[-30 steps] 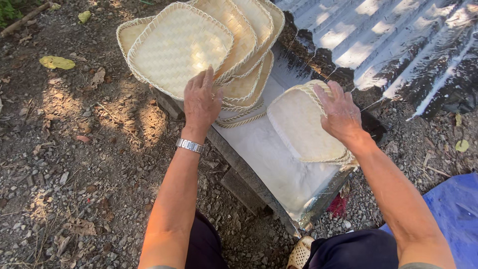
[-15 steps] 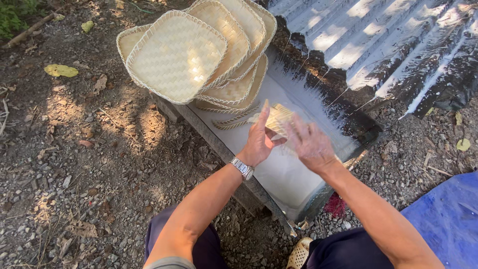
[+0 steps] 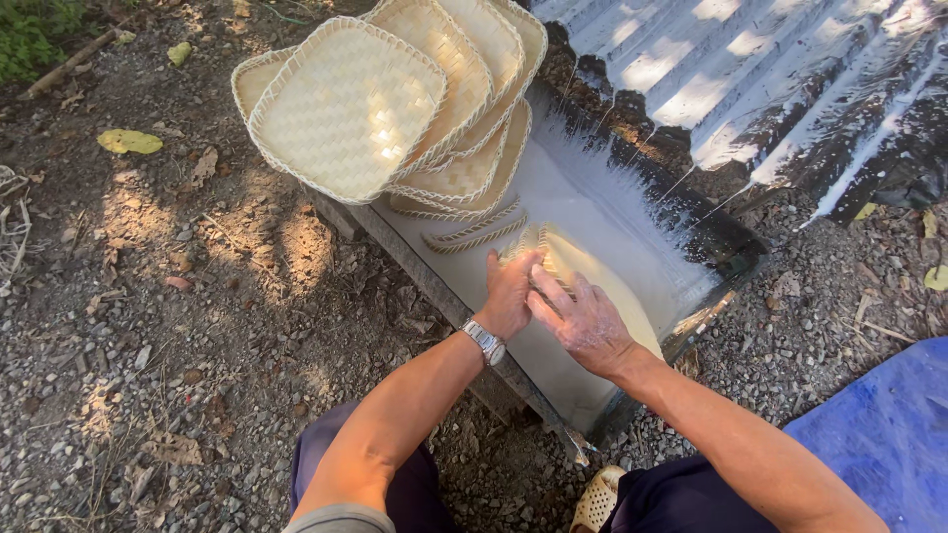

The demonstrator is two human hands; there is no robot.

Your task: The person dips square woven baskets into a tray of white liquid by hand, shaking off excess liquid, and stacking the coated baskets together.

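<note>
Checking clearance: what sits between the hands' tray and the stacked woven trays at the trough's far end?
Head view: only milky white liquid in the trough, with two partly sunken tray rims near the stack. Both hands press the submerged tray.

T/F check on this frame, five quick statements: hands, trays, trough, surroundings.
1. Both hands press a woven tray into the white liquid of the trough. True: left hand and right hand are on it.
2. The left wrist is bare. False: it wears a metal watch.
3. Woven trays are stacked at the trough's far end. True.
4. The ground is tiled. False: gravel and dirt.
5. A red tarp lies at the lower right. False: it is a blue tarp.
</note>
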